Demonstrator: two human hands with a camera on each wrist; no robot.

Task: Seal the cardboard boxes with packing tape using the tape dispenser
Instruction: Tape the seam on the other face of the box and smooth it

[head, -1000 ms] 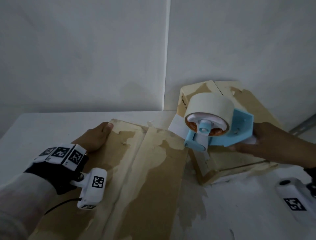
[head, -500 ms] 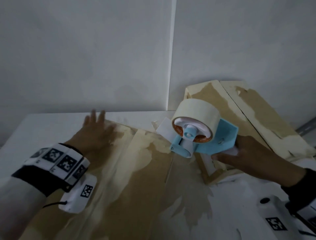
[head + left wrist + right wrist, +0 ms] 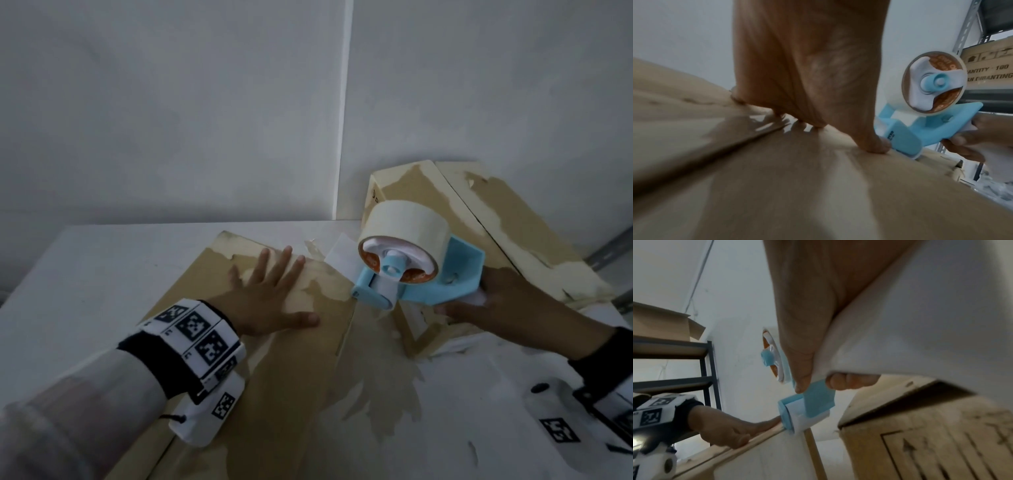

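Bench [image 3: 85, 270]: it carries both boxes, so keep your weight over it as you work and let nothing slide.
Near box [image 3: 281, 394]: it lies flat in front of you with its centre seam running away from you; you want the tape centred on that seam, by my reading.
Far box [image 3: 507, 219]: it sits tilted just behind the dispenser, near the wall; leave it until the near one is done.
Left hand [image 3: 263, 301]: your fingers are spread flat on the left flap, thumb out toward the seam. Press down firmly so both flaps stay level, and keep the thumb clear of the tape's path.
Right hand [image 3: 507, 308]: your fingers are wrapped round the handle of the tape dispenser [image 3: 421, 274].
Tape dispenser: its roller end sits at the far end of the near box, at the seam. Tilt it so the roller bears on the cardboard, then draw it toward you in one steady pull.
Tape roll [image 3: 404, 226]: watch that it feeds straight.
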